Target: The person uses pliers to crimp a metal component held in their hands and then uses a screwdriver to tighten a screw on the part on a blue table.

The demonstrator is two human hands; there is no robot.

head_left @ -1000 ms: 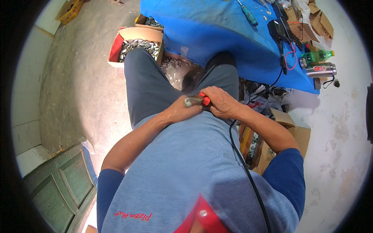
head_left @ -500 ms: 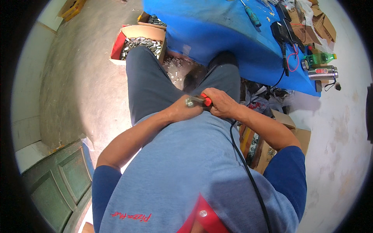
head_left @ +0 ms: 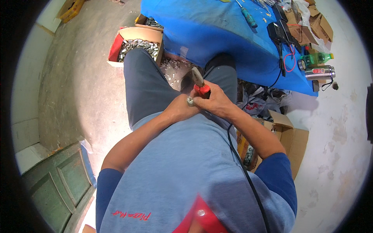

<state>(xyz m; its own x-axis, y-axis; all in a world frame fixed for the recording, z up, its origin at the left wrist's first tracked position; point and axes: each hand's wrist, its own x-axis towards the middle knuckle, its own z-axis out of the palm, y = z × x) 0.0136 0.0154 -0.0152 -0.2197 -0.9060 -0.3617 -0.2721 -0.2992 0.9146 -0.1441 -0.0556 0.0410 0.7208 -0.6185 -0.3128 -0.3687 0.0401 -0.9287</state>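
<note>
Close to my lap, my left hand point(head_left: 179, 108) is closed around a small shiny metal part point(head_left: 190, 101), whose end shows at the thumb side. My right hand point(head_left: 216, 101) grips red-handled pliers point(head_left: 197, 77) with the jaws pointing away from me. The right thumb reaches across to the metal part and seems to touch it. Most of the part is hidden inside the left hand, and the lower ends of the pliers' handles are covered by the right palm.
A cardboard box point(head_left: 157, 35) of small metal cylinders stands on the floor beyond my left knee. Ahead, a blue-covered table point(head_left: 217, 37) carries a screwdriver point(head_left: 248, 18) and black adapters point(head_left: 275, 32). A steel flask point(head_left: 319, 72) lies right. Open cartons point(head_left: 297, 145) stand by my right arm.
The pliers' jaws have come off the metal part and now point away from me. My right thumb has moved onto or against the part; the left hand stays nearly in place.
</note>
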